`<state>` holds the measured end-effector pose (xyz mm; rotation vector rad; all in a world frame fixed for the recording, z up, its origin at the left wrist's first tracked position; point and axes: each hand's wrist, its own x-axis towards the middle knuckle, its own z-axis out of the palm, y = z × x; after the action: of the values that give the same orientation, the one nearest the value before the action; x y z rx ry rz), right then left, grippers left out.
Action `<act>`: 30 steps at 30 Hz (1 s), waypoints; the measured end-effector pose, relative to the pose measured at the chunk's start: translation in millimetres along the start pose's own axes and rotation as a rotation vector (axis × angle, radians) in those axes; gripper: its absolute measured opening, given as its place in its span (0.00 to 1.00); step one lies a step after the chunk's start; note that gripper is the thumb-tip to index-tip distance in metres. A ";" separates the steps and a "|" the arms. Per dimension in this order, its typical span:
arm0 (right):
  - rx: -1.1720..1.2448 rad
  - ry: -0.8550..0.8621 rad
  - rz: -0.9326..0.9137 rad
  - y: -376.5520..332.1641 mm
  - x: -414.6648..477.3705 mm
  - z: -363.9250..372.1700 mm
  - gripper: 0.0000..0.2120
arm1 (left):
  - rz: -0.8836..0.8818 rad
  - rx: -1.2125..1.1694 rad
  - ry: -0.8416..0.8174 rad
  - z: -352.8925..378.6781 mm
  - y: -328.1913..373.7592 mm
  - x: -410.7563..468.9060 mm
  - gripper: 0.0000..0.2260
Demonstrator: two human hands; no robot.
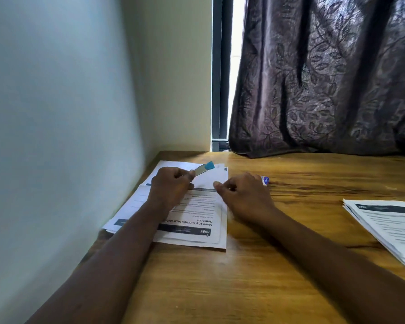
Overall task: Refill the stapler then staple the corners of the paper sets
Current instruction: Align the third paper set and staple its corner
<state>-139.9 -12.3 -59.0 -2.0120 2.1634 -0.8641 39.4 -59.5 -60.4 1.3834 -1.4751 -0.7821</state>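
Observation:
My left hand [172, 183] is closed around a small stapler [205, 168], whose metal arm and blue tip stick out up and to the right, over the paper. My right hand [241, 195] hovers just to the right of it, fingers curled and thumb pinched against the forefinger; I cannot make out anything between them. A small blue-and-white box [265, 180] peeks out behind the right hand's knuckles. One set of printed papers [197, 232] lies under both hands near the wall. A second set [384, 225] lies at the right edge.
The wooden table [255, 277] meets a pale wall [56, 136] on the left. A dark patterned curtain [325, 90] hangs at the back right, its hem resting on the table's far edge beside a window frame [220, 90].

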 end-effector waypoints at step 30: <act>0.439 0.509 0.021 36.4 13.8 -23.5 0.04 | 0.551 0.181 0.491 -8.8 11.0 -7.6 0.09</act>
<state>-184.3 -17.3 -50.7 -1.6747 1.9415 -1.8220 42.8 -49.1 -48.7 1.1051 -1.4430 0.0415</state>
